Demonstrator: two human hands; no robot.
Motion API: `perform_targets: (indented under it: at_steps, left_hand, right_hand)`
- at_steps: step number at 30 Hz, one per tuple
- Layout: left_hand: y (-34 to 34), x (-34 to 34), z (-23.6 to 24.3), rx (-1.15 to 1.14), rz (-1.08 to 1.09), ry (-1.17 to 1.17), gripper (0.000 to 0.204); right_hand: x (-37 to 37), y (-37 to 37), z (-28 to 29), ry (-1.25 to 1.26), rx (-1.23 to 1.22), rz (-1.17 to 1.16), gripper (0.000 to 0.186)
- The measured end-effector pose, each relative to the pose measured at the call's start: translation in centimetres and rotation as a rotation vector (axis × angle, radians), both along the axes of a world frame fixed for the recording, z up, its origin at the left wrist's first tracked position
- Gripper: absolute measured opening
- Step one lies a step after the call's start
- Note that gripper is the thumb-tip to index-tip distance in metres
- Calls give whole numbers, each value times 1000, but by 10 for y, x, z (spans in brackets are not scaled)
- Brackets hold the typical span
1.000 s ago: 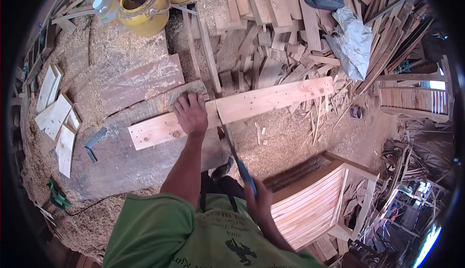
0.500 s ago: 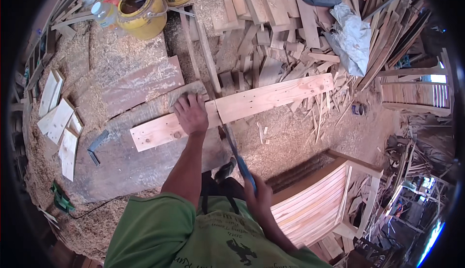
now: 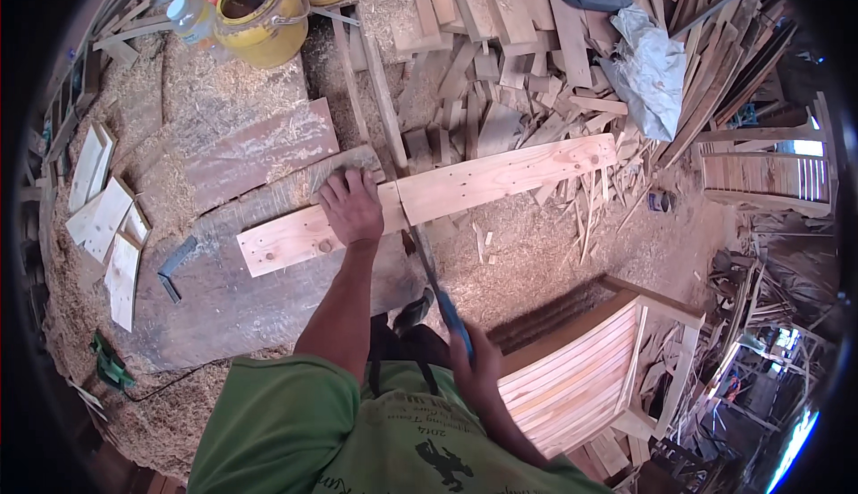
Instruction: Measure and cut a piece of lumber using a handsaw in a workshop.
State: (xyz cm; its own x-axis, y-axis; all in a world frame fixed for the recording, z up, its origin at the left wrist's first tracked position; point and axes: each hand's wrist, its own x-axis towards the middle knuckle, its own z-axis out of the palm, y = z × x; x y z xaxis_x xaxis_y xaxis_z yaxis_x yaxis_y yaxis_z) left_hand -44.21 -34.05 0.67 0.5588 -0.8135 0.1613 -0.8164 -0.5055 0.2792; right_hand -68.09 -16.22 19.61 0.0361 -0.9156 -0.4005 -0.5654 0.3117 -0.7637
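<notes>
A long pale wooden plank [image 3: 500,177] lies across a dark, sawdust-covered workbench [image 3: 232,297]. My left hand [image 3: 351,208] presses flat on the plank near its left part. My right hand [image 3: 475,364] grips the blue handle of a hand saw [image 3: 427,266], close to my body. The saw's blade runs up to the plank's near edge just right of my left hand, at a dark cut line.
A yellow bucket [image 3: 259,16] and a plastic bottle [image 3: 189,13] stand at the back left. Scrap offcuts [image 3: 483,65] pile up behind the plank. Small cut boards [image 3: 107,226] lie at left, a slatted wooden frame [image 3: 581,378] at lower right, and a crumpled plastic sheet [image 3: 652,70] further back.
My right hand with the saw has shifted slightly toward my body. My left hand stays pressed on the plank.
</notes>
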Motion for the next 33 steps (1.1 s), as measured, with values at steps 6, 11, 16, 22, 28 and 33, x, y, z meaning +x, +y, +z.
perform_targets:
  at_steps: [6,11,16,22,28,33]
  left_hand:
    - [0,1,-6,-72,-23,-3,28]
    - [0,1,-2,17,-1,-25,27]
    - [3,-1,-6,-51,-14,-39,28]
    - [2,2,-11,-95,-35,-37,27]
    - [5,-1,-7,-102,-33,-67,27]
    - [0,2,-12,-115,-47,-90,28]
  right_hand:
    - [69,-103,-55,113,117,-12,43]
    - [81,-125,-85,-2,-69,57,41]
    - [-16,23,9,57,-57,35,44]
    - [88,-136,-100,25,-54,36,38]
    - [31,-51,-41,-16,84,-7,43]
    - [-1,4,1,31,-30,-5,41]
